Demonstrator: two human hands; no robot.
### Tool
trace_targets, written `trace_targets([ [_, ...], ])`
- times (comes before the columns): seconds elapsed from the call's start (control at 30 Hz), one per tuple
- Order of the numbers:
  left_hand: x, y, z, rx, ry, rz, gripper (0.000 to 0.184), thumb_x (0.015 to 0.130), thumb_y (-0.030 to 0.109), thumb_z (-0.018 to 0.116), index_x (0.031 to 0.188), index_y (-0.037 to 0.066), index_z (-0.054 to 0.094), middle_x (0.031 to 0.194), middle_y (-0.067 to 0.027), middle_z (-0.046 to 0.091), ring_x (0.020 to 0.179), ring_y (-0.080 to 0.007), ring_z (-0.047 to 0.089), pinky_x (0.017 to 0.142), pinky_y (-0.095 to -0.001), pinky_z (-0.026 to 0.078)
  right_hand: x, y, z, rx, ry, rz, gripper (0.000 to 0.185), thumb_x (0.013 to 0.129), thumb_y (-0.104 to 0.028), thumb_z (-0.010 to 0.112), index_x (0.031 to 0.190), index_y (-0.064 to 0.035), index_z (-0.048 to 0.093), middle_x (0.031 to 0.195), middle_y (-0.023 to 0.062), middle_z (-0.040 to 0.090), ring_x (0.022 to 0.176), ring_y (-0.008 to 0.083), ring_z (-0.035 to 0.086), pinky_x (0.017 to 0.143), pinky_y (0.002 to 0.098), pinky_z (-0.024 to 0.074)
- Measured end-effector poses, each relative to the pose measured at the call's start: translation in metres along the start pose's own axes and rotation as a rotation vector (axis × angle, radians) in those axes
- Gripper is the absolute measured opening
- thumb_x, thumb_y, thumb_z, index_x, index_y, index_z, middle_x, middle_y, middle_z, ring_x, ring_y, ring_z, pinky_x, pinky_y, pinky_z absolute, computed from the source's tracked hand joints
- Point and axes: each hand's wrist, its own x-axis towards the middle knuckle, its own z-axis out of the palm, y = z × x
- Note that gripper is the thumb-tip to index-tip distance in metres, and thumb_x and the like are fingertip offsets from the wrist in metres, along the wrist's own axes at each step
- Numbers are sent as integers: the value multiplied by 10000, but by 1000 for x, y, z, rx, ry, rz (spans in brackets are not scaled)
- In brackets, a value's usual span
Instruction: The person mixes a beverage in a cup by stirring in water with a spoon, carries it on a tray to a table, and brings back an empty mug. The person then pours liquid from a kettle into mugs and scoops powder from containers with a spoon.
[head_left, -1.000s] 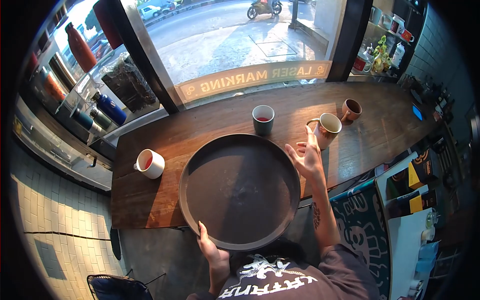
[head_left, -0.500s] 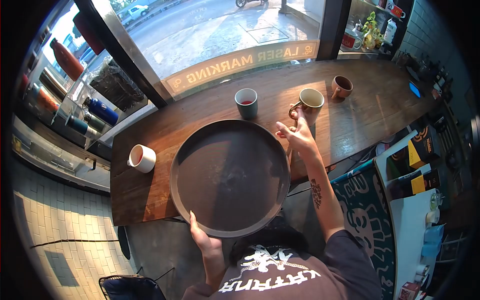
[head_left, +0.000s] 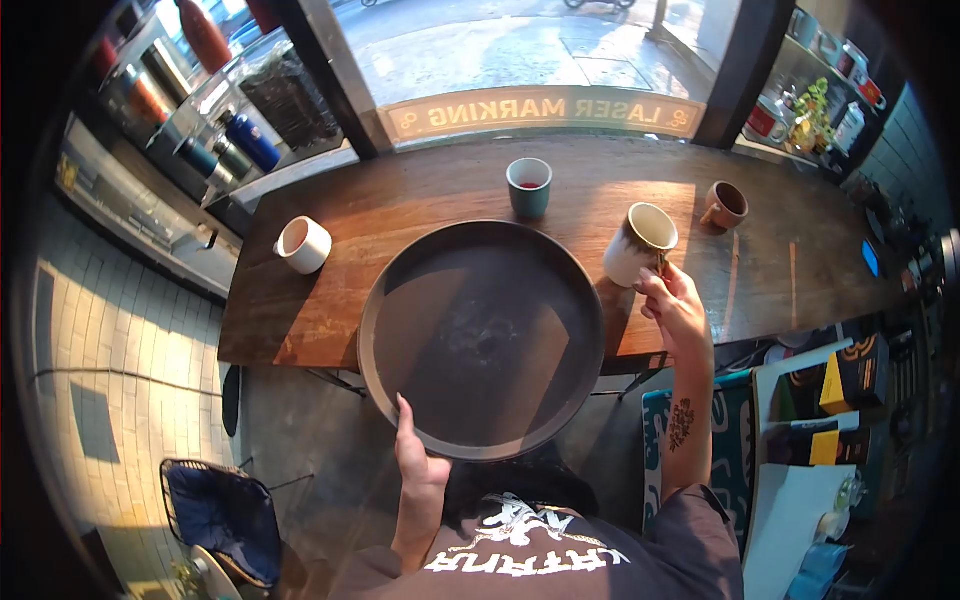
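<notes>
My left hand (head_left: 418, 465) grips the near left rim of a large round dark tray (head_left: 480, 340), thumb on top and fingers hidden beneath. The tray's upper face holds nothing. Right of it, my right hand (head_left: 677, 310) is closed on the handle of a cream mug (head_left: 632, 252) with a brown-streaked rim. Whether the mug's base touches the table is unclear. Beyond the tray stands a grey-green cup (head_left: 530, 190) with something red inside. A white mug (head_left: 303, 245) sits to the left, and a brown mug (head_left: 727, 205) stands farther right.
The wooden table (head_left: 420, 185) runs along a window. Shelves with bottles (head_left: 248, 140) are at left. A phone (head_left: 870, 260) with a lit screen lies at the table's right. A dark chair (head_left: 222, 520) stands at lower left, with boxes (head_left: 850, 375) at right.
My right hand has closed on the cream mug's handle, which has turned from the left side toward me. The view has shifted; my left hand still holds the tray.
</notes>
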Motion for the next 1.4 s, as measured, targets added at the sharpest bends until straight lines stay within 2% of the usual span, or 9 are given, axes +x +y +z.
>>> trace_targets([
  [0.23, -18, -11, -20, 84, 104, 29, 503, 994, 423, 620, 1320, 56, 514, 1299, -94, 550, 1183, -221, 575, 996, -415, 511, -68, -39, 29, -232, -140, -6, 198, 1027, -227, 598, 1044, -30, 601, 750, -84, 394, 611, -4, 302, 529, 183, 276],
  [0.43, -42, -12, -82, -39, 79, 41, 464, 975, 371, 670, 1292, 56, 545, 1232, -86, 579, 1155, -203, 583, 961, -402, 529, -125, -11, 90, -283, -298, -45, 161, 988, -176, 652, 961, -19, 626, 780, -89, 489, 673, -2, 361, 574, 193, 280],
  [0.63, -102, 17, -188, -95, 186, 103, 409, 975, 348, 677, 1260, 71, 582, 1218, -70, 597, 1107, -171, 601, 929, -366, 535, -198, 51, 170, -392, -502, 5, 189, 938, -40, 679, 1112, 34, 683, 916, -55, 639, 892, 5, 528, 777, 189, 435],
  [0.87, -137, 13, -363, -267, 486, 235, 425, 937, 337, 733, 1268, 103, 605, 1267, -16, 598, 1203, -150, 530, 1013, -376, 460, -259, 143, 272, -533, -823, 61, 214, 937, -84, 708, 1109, 36, 672, 874, -61, 595, 823, 15, 486, 715, 193, 410],
  [0.93, -146, 18, -402, -286, 578, 242, 484, 920, 350, 752, 1309, 110, 592, 1304, -2, 588, 1251, -147, 493, 1061, -379, 415, -278, 162, 317, -445, -910, 19, 128, 981, -135, 661, 1019, -14, 653, 802, -93, 512, 719, 0, 405, 607, 189, 319],
  [1.03, -148, 22, -449, -401, 644, 252, 571, 927, 375, 735, 1381, 92, 536, 1351, -65, 573, 1310, -196, 480, 1087, -416, 416, -287, 200, 361, -381, -1118, 98, 210, 1053, -209, 541, 1051, -18, 628, 806, -45, 575, 709, 32, 474, 639, 216, 403],
  [1.17, -150, 47, -482, -549, 573, 349, 523, 996, 359, 628, 1408, 69, 488, 1351, -111, 576, 1209, -286, 598, 1017, -464, 515, -284, 254, 425, -400, -1269, 126, 343, 1066, -318, 523, 1031, 11, 613, 748, -63, 440, 712, 31, 364, 597, 236, 330],
  [1.27, -122, 50, -528, -578, 562, 511, 523, 1002, 364, 617, 1411, 67, 483, 1345, -116, 580, 1214, -286, 597, 1003, -470, 526, -275, 298, 470, -400, -1320, 122, 325, 1068, -296, 521, 991, 13, 588, 737, -63, 398, 703, 41, 337, 580, 247, 303],
  [1.4, -93, 73, -566, -610, 797, 453, 667, 949, 488, 655, 1437, 89, 436, 1366, -128, 556, 1214, -305, 598, 992, -493, 531, -242, 330, 525, -412, -1323, 130, 267, 1072, -221, 500, 1005, 28, 566, 754, -61, 398, 724, 42, 338, 597, 237, 302],
])
